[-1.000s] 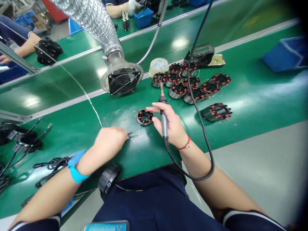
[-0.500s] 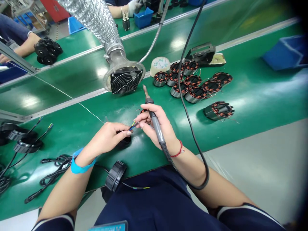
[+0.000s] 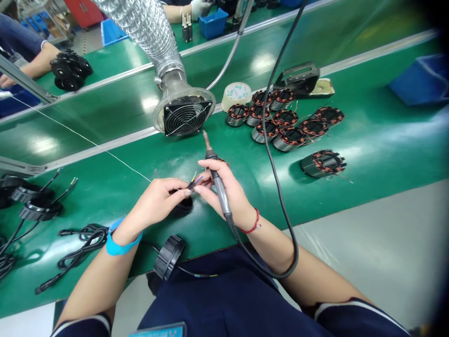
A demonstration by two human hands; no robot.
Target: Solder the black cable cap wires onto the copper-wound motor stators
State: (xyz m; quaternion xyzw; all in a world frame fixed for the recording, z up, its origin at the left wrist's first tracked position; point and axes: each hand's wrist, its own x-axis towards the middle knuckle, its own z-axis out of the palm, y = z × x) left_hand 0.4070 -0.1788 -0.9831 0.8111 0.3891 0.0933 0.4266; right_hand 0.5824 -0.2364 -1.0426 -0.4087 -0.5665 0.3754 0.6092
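ok left hand (image 3: 160, 199) now right up by right hand (image 3: 234, 193), well apart second ago, so wire prep's probably on; left pinching coloured wires (image 3: 193, 179) between them, near black ring (image 3: 184, 206), right gripping soldering iron (image 3: 220, 188)

Left hand (image 3: 159, 199) and right hand (image 3: 229, 194) close together, fingers (image 3: 177, 184) bent, forearms (image 3: 315, 271) converging

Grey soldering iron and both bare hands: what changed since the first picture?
The grey soldering iron swung left, its tip now pointing toward the black square fan. The right-hand grip moved left, beside thin blue and yellow-green wires; the left-hand grip turned, showing them at its fingertips. The silvery copper-wound rings at the back stayed put.
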